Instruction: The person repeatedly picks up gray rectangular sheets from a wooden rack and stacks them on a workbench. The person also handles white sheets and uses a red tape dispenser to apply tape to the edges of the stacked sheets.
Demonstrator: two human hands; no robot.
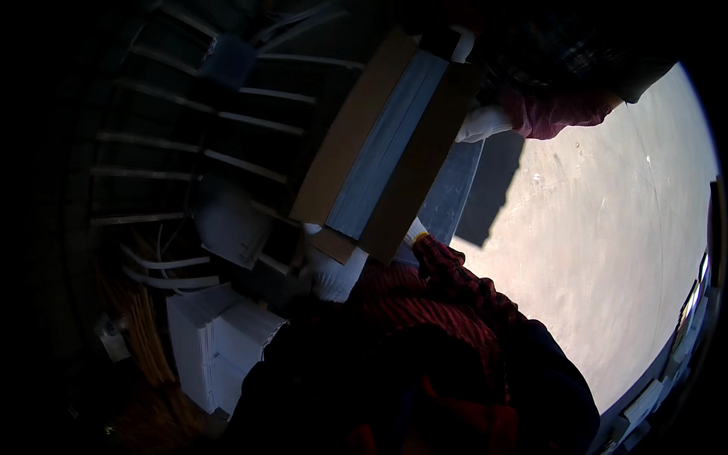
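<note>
Far left, well below the box: brown stack, edges up, dim. Left of the box: rows of pale slats, mostly in shadow. Left of its near end: white sheet, blurred; below that, white stack of folded pieces.

Left hand, white glove, is at the box's near left corner, touching; fingers mostly hidden, can't tell if clenched or grasping. Long cardboard box itself runs slantwise away from the wearer, long flaps spread, blue-grey strips lying lengthwise inside. Right hand, white glove with yellow cuff edge, is at the box's near right side; fingers behind the flap, can't tell their state.

Right of the box: blue-grey surface, partly covered by it. Co-worker's gloved hand is by the box's far right side, fingers hidden; checked sleeve behind it. Farther right of the box: bright pale floor.
</note>
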